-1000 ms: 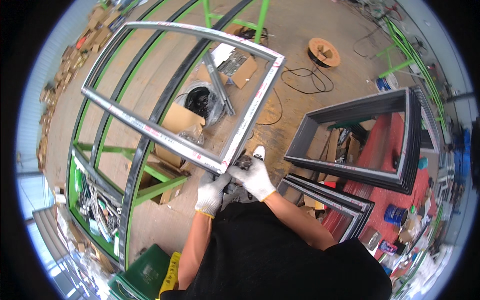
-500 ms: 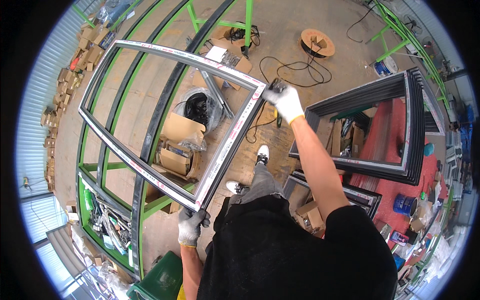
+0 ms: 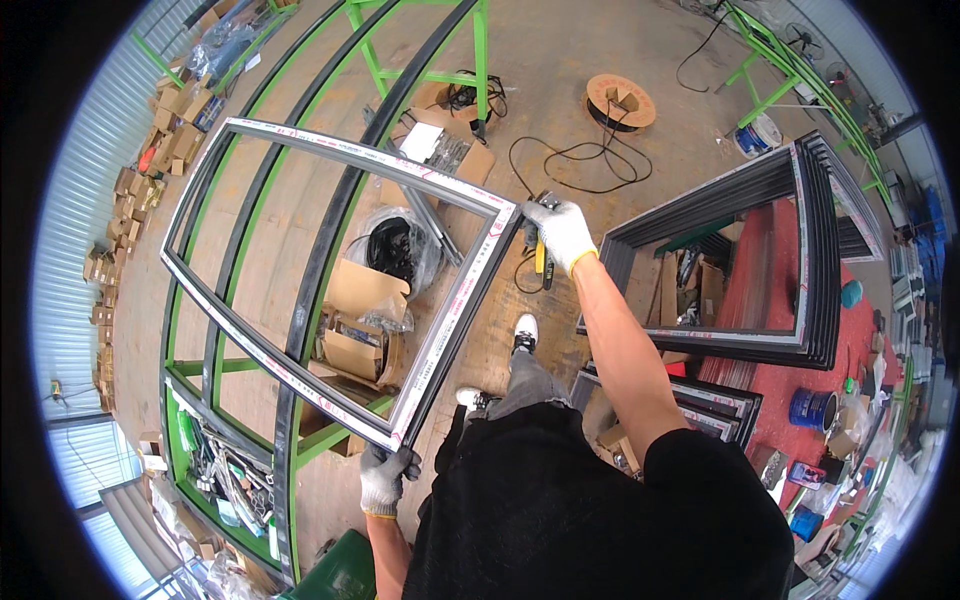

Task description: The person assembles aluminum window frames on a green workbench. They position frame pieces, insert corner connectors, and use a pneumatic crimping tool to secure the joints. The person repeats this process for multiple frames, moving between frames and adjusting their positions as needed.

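Note:
A grey rectangular window frame [image 3: 455,318] with white and red printed protective film lies across the dark-topped rails of a green rack [image 3: 318,258]. My left hand [image 3: 385,480], in a white glove with grey fingers, is closed round the frame's near corner. At its far right corner, my gloved right hand [image 3: 562,232] has its fingers curled against the profile. Part of that grip is hidden by the back of the hand. A yellow and black tool [image 3: 542,262] shows just beside the right hand.
To the right, a stack of dark frames [image 3: 815,270] leans over a red mat [image 3: 752,285]. A cable reel [image 3: 622,102] and loose black cord lie ahead. Cardboard boxes [image 3: 352,350] and a bagged black coil [image 3: 392,245] sit under the frame. A green bin [image 3: 340,575] stands near my left arm.
The window frame's far side has come nearer to me, and my right hand has moved with its corner. My left hand has shifted slightly nearer, still at the near corner.

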The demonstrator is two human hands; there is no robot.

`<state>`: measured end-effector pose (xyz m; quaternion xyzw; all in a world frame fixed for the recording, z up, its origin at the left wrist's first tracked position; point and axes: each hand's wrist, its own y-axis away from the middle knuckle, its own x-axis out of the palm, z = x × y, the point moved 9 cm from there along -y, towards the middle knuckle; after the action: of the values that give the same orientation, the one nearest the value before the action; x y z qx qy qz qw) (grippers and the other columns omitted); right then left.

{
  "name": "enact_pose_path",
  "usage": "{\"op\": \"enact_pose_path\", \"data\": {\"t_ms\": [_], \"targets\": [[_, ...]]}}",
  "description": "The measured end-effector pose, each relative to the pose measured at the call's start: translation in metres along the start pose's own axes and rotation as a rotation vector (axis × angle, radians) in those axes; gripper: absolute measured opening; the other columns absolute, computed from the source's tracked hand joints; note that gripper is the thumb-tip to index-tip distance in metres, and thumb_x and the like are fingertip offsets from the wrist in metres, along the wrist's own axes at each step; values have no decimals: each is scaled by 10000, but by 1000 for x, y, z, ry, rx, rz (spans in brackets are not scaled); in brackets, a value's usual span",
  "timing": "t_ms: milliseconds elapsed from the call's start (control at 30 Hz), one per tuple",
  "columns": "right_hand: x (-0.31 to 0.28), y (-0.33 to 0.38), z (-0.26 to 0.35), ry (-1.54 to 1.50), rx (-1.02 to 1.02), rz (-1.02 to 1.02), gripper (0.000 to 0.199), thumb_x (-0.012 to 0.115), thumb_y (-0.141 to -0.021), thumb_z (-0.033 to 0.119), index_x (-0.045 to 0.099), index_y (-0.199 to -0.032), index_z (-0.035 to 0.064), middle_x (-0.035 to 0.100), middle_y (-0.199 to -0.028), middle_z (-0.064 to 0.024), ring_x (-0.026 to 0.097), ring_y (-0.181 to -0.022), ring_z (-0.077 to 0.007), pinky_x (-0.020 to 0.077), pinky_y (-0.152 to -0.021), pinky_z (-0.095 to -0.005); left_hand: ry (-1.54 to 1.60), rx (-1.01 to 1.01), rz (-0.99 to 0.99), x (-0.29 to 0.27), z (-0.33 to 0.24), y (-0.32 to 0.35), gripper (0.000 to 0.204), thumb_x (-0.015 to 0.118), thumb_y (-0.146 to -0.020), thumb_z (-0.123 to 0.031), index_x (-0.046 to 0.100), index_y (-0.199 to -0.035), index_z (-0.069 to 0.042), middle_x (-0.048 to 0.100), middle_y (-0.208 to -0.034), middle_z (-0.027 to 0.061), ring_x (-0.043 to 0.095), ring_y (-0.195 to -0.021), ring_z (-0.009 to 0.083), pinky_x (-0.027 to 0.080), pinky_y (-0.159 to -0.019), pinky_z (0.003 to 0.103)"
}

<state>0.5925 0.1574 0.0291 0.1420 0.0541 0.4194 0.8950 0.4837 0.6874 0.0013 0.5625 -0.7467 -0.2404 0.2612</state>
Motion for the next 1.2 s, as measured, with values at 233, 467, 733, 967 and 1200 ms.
{"op": "enact_pose_path", "data": {"t_ms": [233, 467, 733, 967, 1200], "targets": [[5, 0, -24, -4, 11, -148, 182, 796, -926, 112, 707, -860, -31, 642, -742, -72, 584, -619, -174, 481, -584, -352, -36, -5, 10, -2, -5, 1, 211, 680, -930, 5, 632, -1124, 75, 740, -801, 185, 682, -566, 239, 556, -526, 346], [43, 45, -49, -78, 17, 27, 181, 749, -929, 80, 762, -1077, -24, 734, -911, -50, 643, -743, -126, 504, -666, -288, -36, 14, 21, -18, -4, 1, 161, 683, -916, 11, 648, -1064, 66, 738, -798, 172, 684, -572, 227, 558, -534, 342], [79, 159, -86, 254, 99, 167, 197, 813, -967, 163, 744, -1100, 34, 698, -878, 15, 584, -743, -80, 468, -658, -295, 848, 122, -499, -125, 53, 42, 221, 671, -1032, -278, 643, -1126, -80, 589, -843, 17, 548, -695, 128, 457, -564, 261], [158, 280, -49, 802, -259, 1223, 292, 819, -893, 268, 767, -1038, 20, 780, -932, -202, 773, -872, -281, 590, -798, -387, 736, 226, -280, -10, 53, 8, 402, 587, -1089, -341, 644, -1367, -55, 736, -1253, 149, 713, -1084, 305, 584, -966, 452], [153, 207, -17, 852, -186, 819, 255, 789, -915, 244, 789, -1058, 34, 799, -930, -180, 801, -872, -295, 613, -787, -409, 737, 206, -224, 57, 40, -18, 372, 635, -1076, -254, 629, -1340, 9, 757, -1169, 161, 760, -1006, 304, 631, -900, 436]]}}
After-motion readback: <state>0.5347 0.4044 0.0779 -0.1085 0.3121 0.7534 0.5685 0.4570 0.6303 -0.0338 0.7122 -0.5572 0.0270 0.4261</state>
